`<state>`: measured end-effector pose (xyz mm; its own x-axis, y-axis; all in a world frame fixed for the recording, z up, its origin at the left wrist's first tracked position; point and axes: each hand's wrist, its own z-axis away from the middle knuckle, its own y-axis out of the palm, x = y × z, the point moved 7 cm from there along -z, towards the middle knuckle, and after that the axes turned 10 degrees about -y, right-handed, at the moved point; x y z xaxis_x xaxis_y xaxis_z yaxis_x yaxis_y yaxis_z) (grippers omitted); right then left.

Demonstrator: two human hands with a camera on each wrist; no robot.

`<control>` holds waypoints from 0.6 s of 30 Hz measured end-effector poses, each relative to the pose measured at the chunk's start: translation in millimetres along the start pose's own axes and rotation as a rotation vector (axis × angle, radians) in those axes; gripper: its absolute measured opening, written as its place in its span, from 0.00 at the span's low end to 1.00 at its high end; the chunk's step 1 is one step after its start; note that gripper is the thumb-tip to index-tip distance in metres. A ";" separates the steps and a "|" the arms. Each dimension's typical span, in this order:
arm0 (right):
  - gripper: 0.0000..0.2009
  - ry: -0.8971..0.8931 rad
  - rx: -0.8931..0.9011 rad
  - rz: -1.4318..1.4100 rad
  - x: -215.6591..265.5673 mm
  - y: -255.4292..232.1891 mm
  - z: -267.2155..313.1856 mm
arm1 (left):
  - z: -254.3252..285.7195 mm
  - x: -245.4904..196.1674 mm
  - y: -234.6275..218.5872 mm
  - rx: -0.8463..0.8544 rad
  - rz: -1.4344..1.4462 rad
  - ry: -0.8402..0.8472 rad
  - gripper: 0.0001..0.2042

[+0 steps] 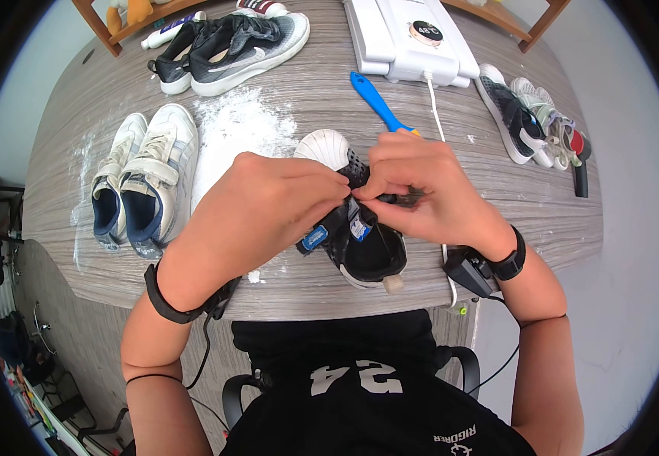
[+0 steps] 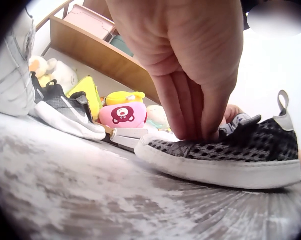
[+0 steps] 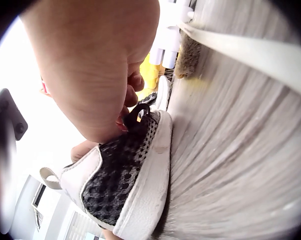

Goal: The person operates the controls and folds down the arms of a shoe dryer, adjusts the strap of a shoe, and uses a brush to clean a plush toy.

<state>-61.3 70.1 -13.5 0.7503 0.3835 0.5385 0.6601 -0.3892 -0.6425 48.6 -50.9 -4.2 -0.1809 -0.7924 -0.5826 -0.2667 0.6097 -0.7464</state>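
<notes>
A small black mesh sneaker [image 1: 381,254] with a white sole and a white ribbed toe cap stands upright on the table, toe pointing away from me. My left hand [image 1: 257,197] pinches at the front of its opening, fingertips together, beside the blue label [image 1: 315,238] of a loose strap. Right against those fingertips, my right hand [image 1: 432,182] pinches the same spot between thumb and forefinger. In the right wrist view a black loop [image 3: 137,114] stands up at the right fingers. The left wrist view shows the left fingers pointing straight down on the mesh upper [image 2: 240,147].
White sneakers [image 1: 164,152] and grey-black sneakers [image 1: 250,57] stand left, near spilled white powder [image 1: 242,125]. Beyond the right hand lies a blue-handled brush [image 1: 375,99]. A white device [image 1: 413,38] with a cord stands behind; more shoes [image 1: 508,114] and a black-handled brush [image 1: 581,171] lie right.
</notes>
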 end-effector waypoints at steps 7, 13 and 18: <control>0.07 0.044 0.029 -0.060 -5.6 1.6 0.9 | 1.0 -2.4 0.2 0.000 -0.015 0.007 0.11; 0.07 0.054 0.014 -0.082 -5.9 4.5 0.2 | 2.6 -6.7 0.2 0.055 -0.033 0.009 0.12; 0.07 0.038 0.020 -0.067 -5.6 6.2 -1.7 | 3.4 -9.4 3.4 0.051 -0.101 0.044 0.11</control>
<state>-61.3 64.1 -19.6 0.7056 0.3755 0.6010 0.7083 -0.3463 -0.6151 52.7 -41.3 -2.3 -0.1973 -0.8491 -0.4900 -0.2377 0.5263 -0.8164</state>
